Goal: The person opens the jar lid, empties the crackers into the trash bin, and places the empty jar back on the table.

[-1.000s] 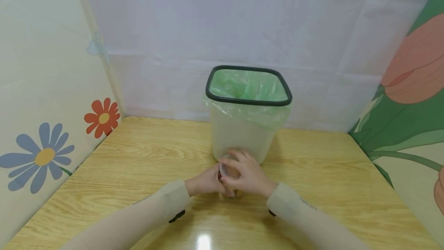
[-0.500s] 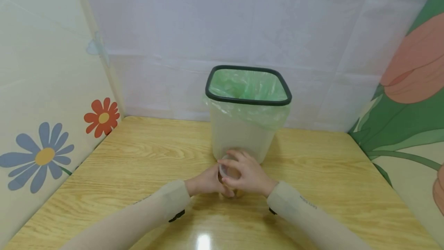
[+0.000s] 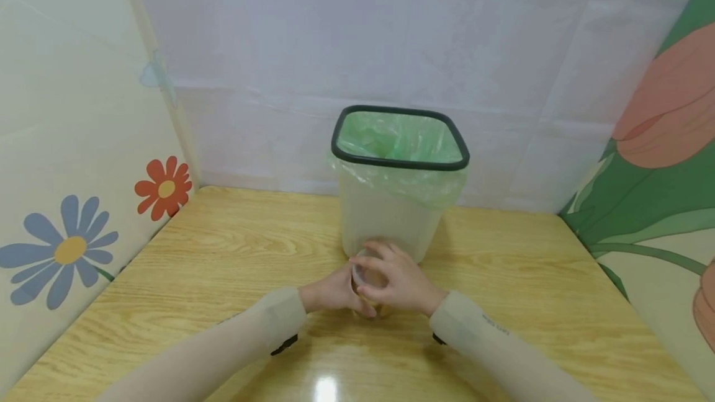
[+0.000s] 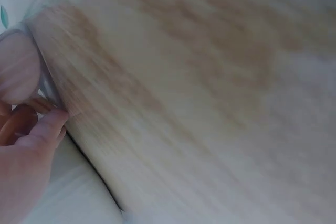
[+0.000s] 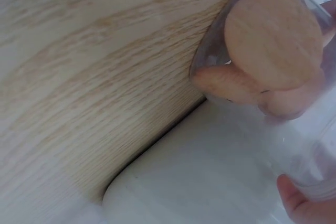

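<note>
Tan and round, a flat disc [image 5: 273, 38] shows through the wall of a clear jar [image 3: 367, 276], with browner rounded shapes [image 5: 228, 83] beside it, too blurred to name. The jar is between the two hands, near the middle of the surface [image 3: 246, 247] and just in front of a waste bin [image 3: 385, 222]; whether it touches the bin, I cannot tell. The left hand [image 3: 334, 292] grips the jar from its left side, fingers and thumb bent round the lower wall. The right hand [image 3: 403, 282] holds it from the other side, its fingers and thumb curved about the rim near the top.

The bin is pale and upright, with a black rim [image 3: 402, 164] and a green plastic liner [image 3: 416, 141] that hangs down over the outside. The surface has a yellow wood grain, and a bright reflection [image 3: 326, 388] lies at its near edge. Beige sleeves [image 3: 223, 346] cover both arms, with a black strap [image 3: 285, 345] under the left cuff. White creased cloth [image 3: 290, 36] hangs behind. On the left panel are a blue flower [image 3: 69, 250] and a red one; on the right, a pink tulip [image 3: 667, 98] with green leaves.
</note>
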{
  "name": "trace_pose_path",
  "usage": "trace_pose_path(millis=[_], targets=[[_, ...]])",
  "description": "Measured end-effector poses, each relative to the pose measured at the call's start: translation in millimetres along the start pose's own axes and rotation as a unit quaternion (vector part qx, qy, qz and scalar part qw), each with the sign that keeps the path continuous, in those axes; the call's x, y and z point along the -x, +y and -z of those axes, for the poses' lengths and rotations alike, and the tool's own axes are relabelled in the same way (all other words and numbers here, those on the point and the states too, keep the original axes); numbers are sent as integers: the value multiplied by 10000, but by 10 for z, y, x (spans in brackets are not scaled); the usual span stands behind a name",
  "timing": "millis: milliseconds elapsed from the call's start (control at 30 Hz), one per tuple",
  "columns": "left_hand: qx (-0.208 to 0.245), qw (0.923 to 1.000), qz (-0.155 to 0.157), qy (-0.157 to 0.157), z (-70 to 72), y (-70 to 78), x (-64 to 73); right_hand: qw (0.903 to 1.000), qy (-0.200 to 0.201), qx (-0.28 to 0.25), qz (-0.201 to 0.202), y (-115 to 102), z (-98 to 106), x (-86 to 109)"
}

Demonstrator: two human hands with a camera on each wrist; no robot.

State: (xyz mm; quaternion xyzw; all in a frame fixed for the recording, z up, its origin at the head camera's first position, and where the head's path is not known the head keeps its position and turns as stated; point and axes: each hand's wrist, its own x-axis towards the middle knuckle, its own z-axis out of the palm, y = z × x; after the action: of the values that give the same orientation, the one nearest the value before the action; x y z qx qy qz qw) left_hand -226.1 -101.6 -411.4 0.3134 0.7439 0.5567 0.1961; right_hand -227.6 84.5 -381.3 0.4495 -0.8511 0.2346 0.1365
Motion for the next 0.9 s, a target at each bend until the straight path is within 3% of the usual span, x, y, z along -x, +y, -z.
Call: trace_pose_path(millis=[600,900], targets=[[-297,9987,422,54,34,19,35,9979,-243,-186,574,109,40,-27],[-407,9985,377,26,38,22,40,9943,-289,-431,937,171,59,-33]])
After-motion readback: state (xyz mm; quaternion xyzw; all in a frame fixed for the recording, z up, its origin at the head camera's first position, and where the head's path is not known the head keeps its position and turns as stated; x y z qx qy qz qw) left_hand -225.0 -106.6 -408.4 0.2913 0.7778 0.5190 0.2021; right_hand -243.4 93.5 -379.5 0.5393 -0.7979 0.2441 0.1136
